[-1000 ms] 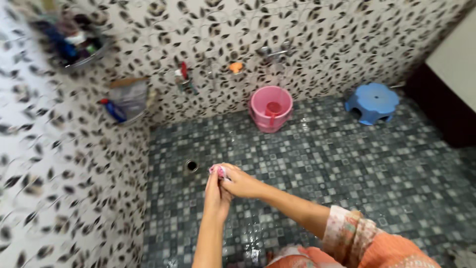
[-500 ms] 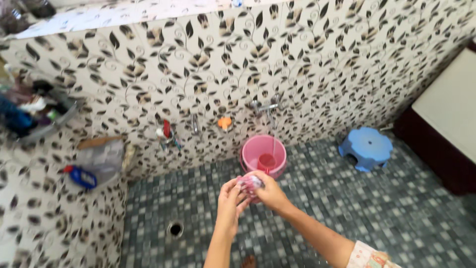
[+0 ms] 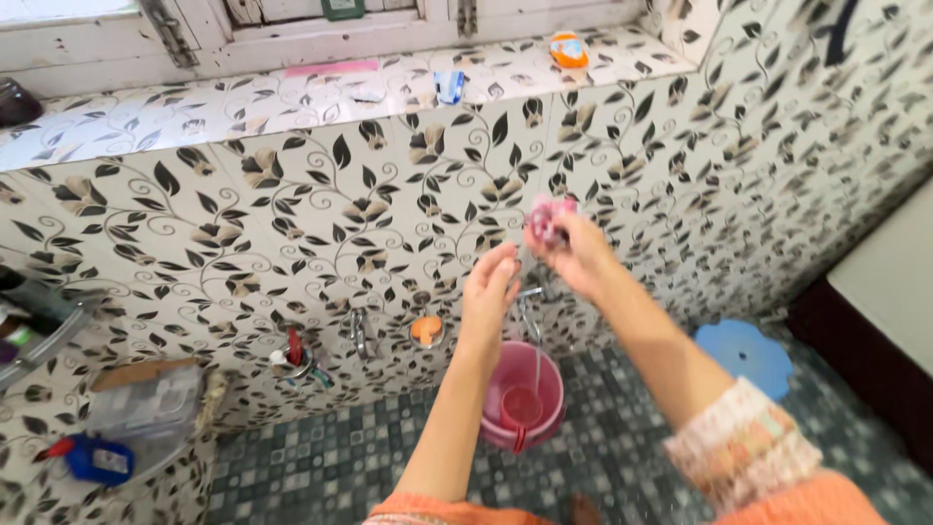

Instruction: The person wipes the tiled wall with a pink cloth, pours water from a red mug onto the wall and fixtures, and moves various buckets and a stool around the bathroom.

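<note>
A person stands in a tiled washroom, both bare arms raised in front of a wall of cream tiles with a dark leaf pattern. The right hand (image 3: 575, 255) is lifted highest, level with the upper part of the wall, and its grip is pinched closed on a small pink object (image 3: 544, 222), blurred and partly hidden by the fingers; it may be a wrapper or a scrap of cloth, but the view cannot settle which. The object sticks up and slightly left out of the fingertips, so its long axis looks roughly upright, though the blur makes this uncertain.

The left hand (image 3: 490, 290) sits just below and to the left, close to the right but apart from the object. Its fingers are loosely curled and half open, holding nothing.

Directly below the hands, a metal tap (image 3: 528, 295) juts from the wall, with a pink bucket (image 3: 524, 397) on the floor under it, placed to catch its water. A pink mug (image 3: 522, 408) rests inside the bucket. A blue plastic stool (image 3: 744, 356) stands to the right on the grey mosaic floor (image 3: 632, 442). Above, a tiled window ledge (image 3: 292, 92) carries a few small items.
</note>
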